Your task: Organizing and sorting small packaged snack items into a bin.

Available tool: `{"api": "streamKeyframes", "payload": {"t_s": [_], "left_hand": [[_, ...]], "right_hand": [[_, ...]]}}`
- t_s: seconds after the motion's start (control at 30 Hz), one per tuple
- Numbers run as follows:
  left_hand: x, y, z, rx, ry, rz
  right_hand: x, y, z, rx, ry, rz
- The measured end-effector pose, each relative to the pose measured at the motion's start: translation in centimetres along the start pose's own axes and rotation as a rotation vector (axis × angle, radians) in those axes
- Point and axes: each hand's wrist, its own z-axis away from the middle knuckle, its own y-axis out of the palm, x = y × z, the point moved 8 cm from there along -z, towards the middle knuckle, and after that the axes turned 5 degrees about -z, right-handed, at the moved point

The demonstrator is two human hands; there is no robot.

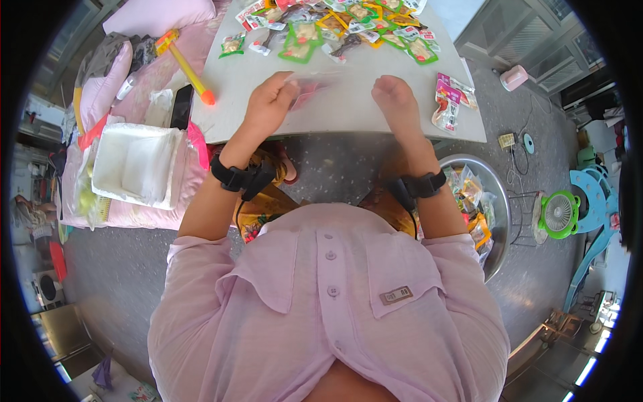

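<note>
My left hand (272,104) is closed on the left end of a clear plastic bag (314,90), blurred by motion, with something reddish inside. My right hand (397,103) is over the table near its front edge, fingers curled; no held object shows in it. Sealed snack packets with green, orange and clear edges lie heaped at the table's far side, among them a green-edged packet (422,51). A pink and white snack packet (446,106) lies to the right of my right hand, on top of others.
The pale table (236,115) stands before me. On its left edge lies a yellow toy hammer (187,70). A white foam box (138,166) and a dark phone (182,107) rest on the pink-covered bed. A metal basin (502,216) of packets stands at right, near a green fan (558,214).
</note>
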Motion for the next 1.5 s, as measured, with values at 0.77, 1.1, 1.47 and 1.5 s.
{"api": "streamKeyframes", "payload": {"t_s": [0.77,1.1,1.47,1.5], "left_hand": [[1.5,7.1,6.2,0.412,-0.281,0.373],[16.1,10.4,12.9,0.737,-0.576,-0.075],[20.6,10.4,15.2,0.821,-0.617,-0.139],[20.9,10.2,15.1,0.793,-0.563,-0.170]], "right_hand": [[7.6,-7.8,8.6,0.197,-0.190,0.513],[-4.6,-28.6,19.1,-0.245,0.469,0.357],[-17.6,-34.8,37.4,-0.552,0.886,0.488],[-18.3,-35.0,38.7,-0.610,0.955,0.402]]}}
